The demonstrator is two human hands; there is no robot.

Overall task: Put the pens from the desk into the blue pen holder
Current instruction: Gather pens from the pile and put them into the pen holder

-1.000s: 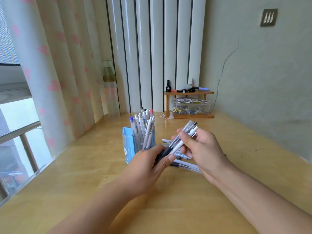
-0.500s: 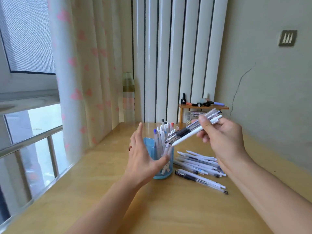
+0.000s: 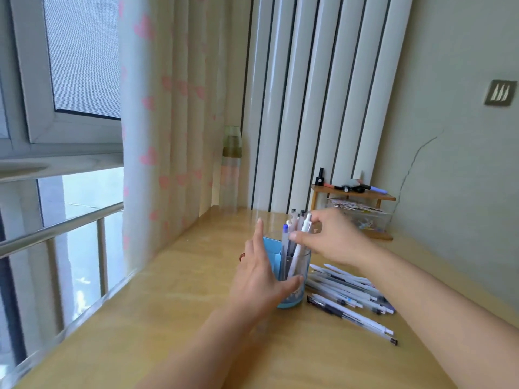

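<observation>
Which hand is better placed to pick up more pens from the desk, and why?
Right. The right hand is above the loose pens, while the left hand steadies the blue pen holder.

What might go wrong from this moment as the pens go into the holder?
The blue pen holder already looks crowded, so the pens under the right hand may jam or spring out. The left hand only braces it with straight fingers, so a hard push could tip it. The right forearm crosses above the loose pens and might scatter them.
</observation>
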